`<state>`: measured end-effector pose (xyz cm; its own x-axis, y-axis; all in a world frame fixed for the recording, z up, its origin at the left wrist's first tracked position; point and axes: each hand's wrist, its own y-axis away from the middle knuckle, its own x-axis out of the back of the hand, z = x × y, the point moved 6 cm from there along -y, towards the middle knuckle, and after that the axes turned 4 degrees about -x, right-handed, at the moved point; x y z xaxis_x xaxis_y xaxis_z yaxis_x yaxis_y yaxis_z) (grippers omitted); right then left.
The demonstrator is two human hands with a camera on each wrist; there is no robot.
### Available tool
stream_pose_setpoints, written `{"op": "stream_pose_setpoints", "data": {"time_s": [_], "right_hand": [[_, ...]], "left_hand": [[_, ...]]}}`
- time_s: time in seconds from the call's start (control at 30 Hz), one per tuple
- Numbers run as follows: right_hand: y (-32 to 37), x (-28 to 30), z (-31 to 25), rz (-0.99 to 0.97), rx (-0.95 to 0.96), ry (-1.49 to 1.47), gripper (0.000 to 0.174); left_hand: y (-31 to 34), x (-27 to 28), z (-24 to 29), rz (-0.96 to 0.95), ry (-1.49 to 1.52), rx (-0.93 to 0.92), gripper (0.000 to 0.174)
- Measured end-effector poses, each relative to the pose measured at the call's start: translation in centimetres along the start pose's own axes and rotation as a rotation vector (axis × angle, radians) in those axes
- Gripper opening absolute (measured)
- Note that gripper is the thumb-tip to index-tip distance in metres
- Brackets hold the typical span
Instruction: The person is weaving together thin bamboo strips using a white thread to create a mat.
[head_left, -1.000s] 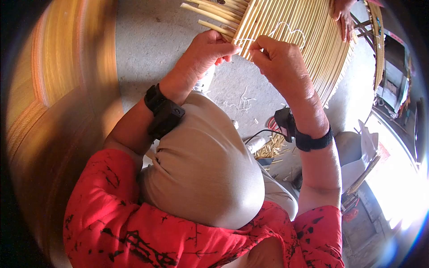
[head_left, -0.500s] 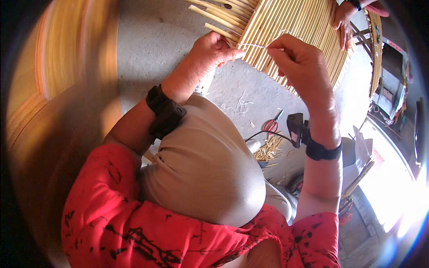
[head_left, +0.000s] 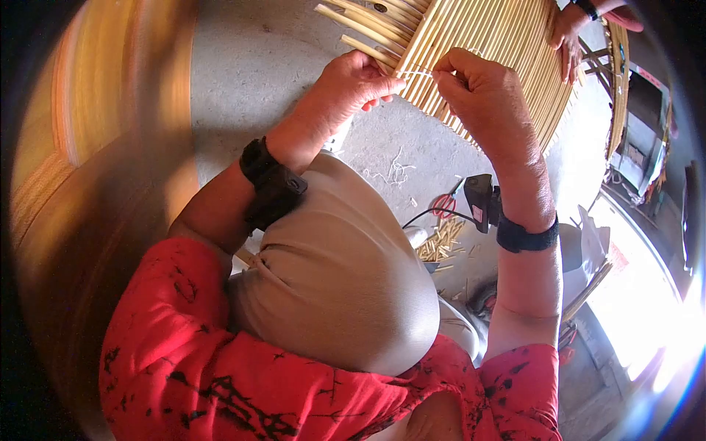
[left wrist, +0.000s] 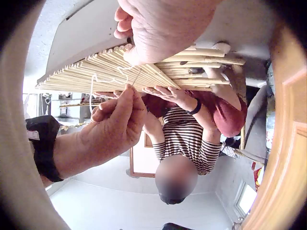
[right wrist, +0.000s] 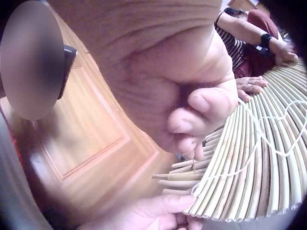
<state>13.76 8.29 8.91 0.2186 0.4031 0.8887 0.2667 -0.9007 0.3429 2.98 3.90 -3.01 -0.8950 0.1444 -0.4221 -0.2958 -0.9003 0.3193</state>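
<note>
A mat of thin pale sticks point(head_left: 485, 29) lies in front of me, its near corner between my hands. At that corner my left hand point(head_left: 357, 81) grips the edge, thumb laid over the outer sticks and fingers curled beneath. Close to its right, my right hand point(head_left: 489, 95) pinches with thumb and forefinger above the mat. A thin straight needle-like piece point(left wrist: 137, 75) shows at those fingertips. White string point(left wrist: 91, 96) runs from the mat's corner, loops loosely over the sticks and goes back to my right hand. Several longer stick ends point(head_left: 368, 29) stick out beyond the left hand.
Another person in a striped top rests their hands point(head_left: 568, 44) on the mat's far side. Red-handled scissors point(head_left: 443, 206), short cut stick pieces point(head_left: 440, 246) and white string scraps point(head_left: 396, 173) lie on the floor. A wooden door panel point(head_left: 95, 95) stands at the left.
My right hand moved right, drawing the string straight from the corner, then came slightly back toward the left hand. My left thumb has straightened over the mat's edge.
</note>
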Motion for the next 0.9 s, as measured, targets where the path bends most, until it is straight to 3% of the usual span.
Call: {"op": "stream_pose_setpoints", "data": {"time_s": [0.1,0.17,0.23,0.4,0.5,0.57,0.7,0.83,0.87,0.9], "right_hand": [[0.7,1.2,-0.1,0.156,0.069,-0.097,0.010],[2.0,3.4,1.6,0.223,-0.179,-0.561,0.012],[4.3,7.2,5.0,0.365,-0.170,-0.631,0.014],[17.9,18.7,20.1,0.805,-0.495,-0.826,0.015],[27.9,24.7,30.1,0.901,-0.537,-1.149,0.016],[29.9,24.2,31.0,0.774,-0.503,-1.334,0.016],[23.9,17.3,22.6,0.469,-0.559,-1.433,0.017],[21.0,17.4,19.7,0.425,-0.400,-1.484,0.020],[21.4,18.7,19.4,0.648,-0.444,-1.376,0.019],[21.9,19.8,19.9,0.655,-0.404,-1.333,0.018]], "left_hand": [[0.0,0.0,-0.4,-0.003,0.068,0.012,0.024],[0.0,0.4,-0.3,-0.008,0.084,0.004,0.022],[0.4,1.3,-0.1,0.010,-0.126,0.002,0.024],[0.8,1.1,0.5,-0.032,-0.117,-0.043,0.025],[0.4,-0.2,0.3,-0.092,-0.067,0.035,0.025],[-0.4,-0.3,-0.7,-0.095,-0.044,0.046,0.025],[-0.1,-0.7,-0.4,-0.024,-0.086,0.115,0.028],[0.1,-0.9,-0.2,-0.009,-0.192,0.064,0.030],[0.0,-1.1,0.0,0.000,-0.198,0.029,0.031],[-0.2,-1.3,0.1,0.007,-0.200,-0.007,0.032]]}}
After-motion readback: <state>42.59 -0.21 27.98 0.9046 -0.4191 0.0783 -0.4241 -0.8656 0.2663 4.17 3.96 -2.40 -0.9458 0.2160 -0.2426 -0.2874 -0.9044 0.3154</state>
